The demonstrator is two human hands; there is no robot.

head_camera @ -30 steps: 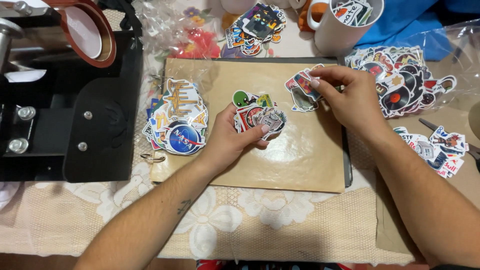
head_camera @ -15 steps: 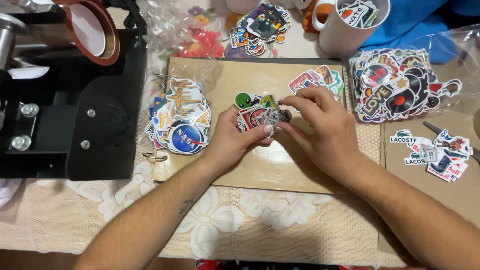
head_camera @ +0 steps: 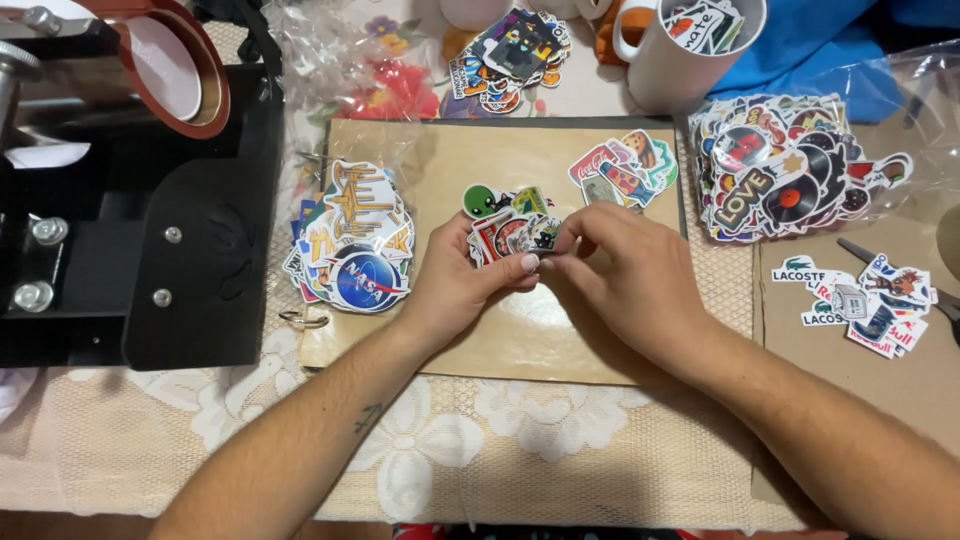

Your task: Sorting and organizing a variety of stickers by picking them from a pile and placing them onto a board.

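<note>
Landmark: brown board [head_camera: 500, 340] lying on bench.
Left hand [head_camera: 455, 285] and right hand [head_camera: 630, 275] meeting over board centre, both pinching small sticker stack [head_camera: 510, 232].
Loose sticker cluster [head_camera: 625, 168] lying at board's upper right corner.
Large sticker pile [head_camera: 355, 245] overlapping board's left edge.
Black press machine [head_camera: 130, 220] standing left of board.
White mug [head_camera: 690, 45] standing beyond board's top right.

multicoloured stickers [head_camera: 510, 232] on a tan board [head_camera: 520, 330], cream floral lace tablecloth [head_camera: 500, 440].

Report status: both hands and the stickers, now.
Left hand grips small sticker stack over brown board. Right hand pinches the stack's edge. Other sticker piles lie apart; nothing blocking.
</note>
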